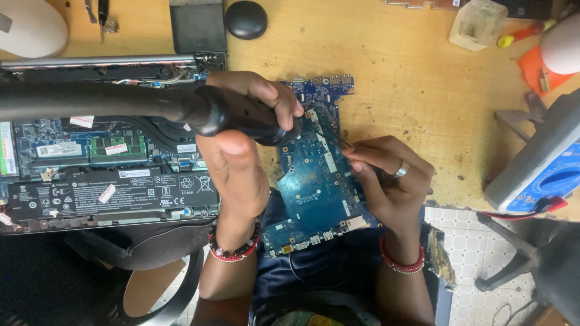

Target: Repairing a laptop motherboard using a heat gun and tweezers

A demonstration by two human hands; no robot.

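A blue circuit board [314, 181] lies at the near edge of the wooden table [399, 78], partly overhanging my lap. My left hand [241, 151] grips the black handle of a thick tool [241, 115] whose dark hose runs off to the left; its nozzle end points at the board's upper part. My right hand [386, 175], with a ring on one finger, pinches thin metal tweezers [331, 134] whose tips touch the board near its top middle. Both wrists wear red bead bracelets.
An opened laptop [109, 163] with its battery and fan exposed lies to the left. A black round case [245, 19], a clear plastic container [477, 23], a screwdriver [524, 31] and a blue and grey meter [544, 163] sit around the table. Tiled floor shows at lower right.
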